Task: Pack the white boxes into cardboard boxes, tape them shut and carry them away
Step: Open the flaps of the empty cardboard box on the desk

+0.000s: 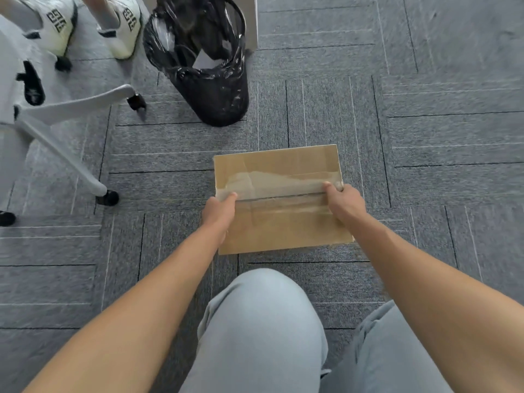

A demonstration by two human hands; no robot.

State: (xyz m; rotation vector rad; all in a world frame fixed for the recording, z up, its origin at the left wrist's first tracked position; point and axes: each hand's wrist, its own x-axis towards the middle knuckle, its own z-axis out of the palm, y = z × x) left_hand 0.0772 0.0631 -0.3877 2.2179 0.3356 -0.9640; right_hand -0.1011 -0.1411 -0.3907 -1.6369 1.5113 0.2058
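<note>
A closed cardboard box [279,219] with clear tape along its middle seam is in front of my knees, over the grey carpet. My left hand [219,215] grips its left side, thumb on the taped top. On the right end of the seam, my right hand [344,202] grips the box's right edge with the thumb laid on top. Both arms reach forward and down to it. No white boxes are in view.
A black bin [209,80] lined with a plastic bag stands just beyond the box. A white office chair base [71,131] with castors is at the left, with another person's white shoes [61,24] behind it. Grey carpet tiles [439,137] spread to the right.
</note>
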